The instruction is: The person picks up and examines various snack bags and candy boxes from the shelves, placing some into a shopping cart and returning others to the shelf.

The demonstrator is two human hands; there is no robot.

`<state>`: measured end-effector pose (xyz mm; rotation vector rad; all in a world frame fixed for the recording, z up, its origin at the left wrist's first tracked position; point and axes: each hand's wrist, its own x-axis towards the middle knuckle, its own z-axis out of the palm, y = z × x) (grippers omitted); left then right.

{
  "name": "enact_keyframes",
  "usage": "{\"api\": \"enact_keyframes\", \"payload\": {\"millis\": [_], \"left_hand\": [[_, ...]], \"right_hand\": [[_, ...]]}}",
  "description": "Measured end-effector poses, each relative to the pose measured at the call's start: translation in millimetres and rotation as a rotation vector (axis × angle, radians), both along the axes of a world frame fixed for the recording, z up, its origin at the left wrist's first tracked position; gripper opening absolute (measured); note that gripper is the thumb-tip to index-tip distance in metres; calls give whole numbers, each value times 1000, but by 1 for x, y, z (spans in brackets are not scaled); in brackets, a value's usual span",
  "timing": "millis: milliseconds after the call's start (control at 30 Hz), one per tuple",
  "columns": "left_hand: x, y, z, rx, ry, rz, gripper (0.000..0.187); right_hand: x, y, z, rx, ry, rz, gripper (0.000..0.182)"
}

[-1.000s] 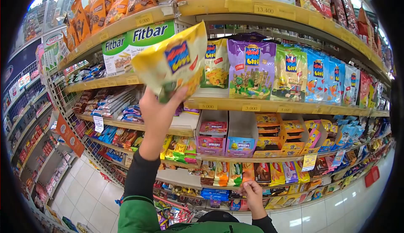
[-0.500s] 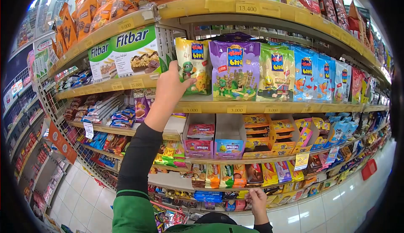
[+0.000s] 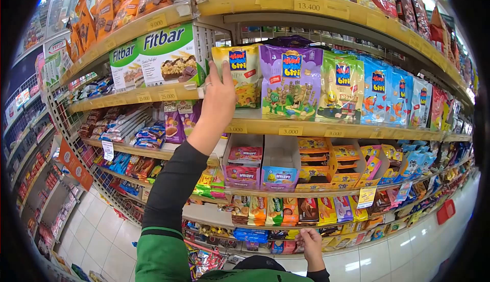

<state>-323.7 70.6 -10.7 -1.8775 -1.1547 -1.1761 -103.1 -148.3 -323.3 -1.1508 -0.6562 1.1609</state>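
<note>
My left hand [image 3: 219, 96] reaches up to the shelf, fingers extended against the left side of a yellow snack bag [image 3: 247, 80]. The hand covers part of that bag, and the fingers are not wrapped round it. Directly right of it stands a purple snack bag [image 3: 291, 85], followed by a green snack bag [image 3: 340, 91] and blue snack bags [image 3: 375, 96]. To the left of my hand is a white and green Fitbar box [image 3: 171, 60]. Low in front of the shelves, my right hand [image 3: 310, 244] has its fingers curled in, with nothing visible in them.
A yellow price-tag rail [image 3: 357, 131] runs along the shelf edge below the bags. Underneath sit open display boxes of Whizpy packs [image 3: 243, 174]. Rows of wrapped snacks fill lower shelves. A red object [image 3: 446, 212] lies on the tiled floor at right.
My left hand has shifted slightly right and turned, its fingers now lying flatter along the yellow bag's left side. The view has shifted a little. My right hand stays low, fingers still curled.
</note>
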Motion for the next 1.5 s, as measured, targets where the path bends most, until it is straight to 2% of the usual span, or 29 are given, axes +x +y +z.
{"api": "enact_keyframes", "payload": {"millis": [133,233,333,533,833,933,1033,1233,1500], "left_hand": [[-2,5,-1,20,71,6,57],[-4,13,-2,-8,67,-24,76],[-3,8,2,-94,68,-91,80],[0,7,8,-206,28,-112,86],[-3,13,2,-187,57,-117,87],[-5,13,2,-72,111,-154,75],[-6,6,3,-178,11,-237,71],[-11,0,3,-122,-52,-369,55],[-9,1,3,-149,94,-318,38]], "right_hand": [[0,2,-2,-2,15,21,13],[0,1,-2,-14,8,30,13],[-1,0,1,-33,19,37,13],[0,0,-1,-35,7,48,13],[0,-5,-3,-29,26,59,12],[0,-5,-5,-36,5,79,12],[-1,-5,-5,-44,-9,102,12],[-8,-6,-1,-55,-18,140,13],[-15,-5,3,-76,-16,206,15]]}}
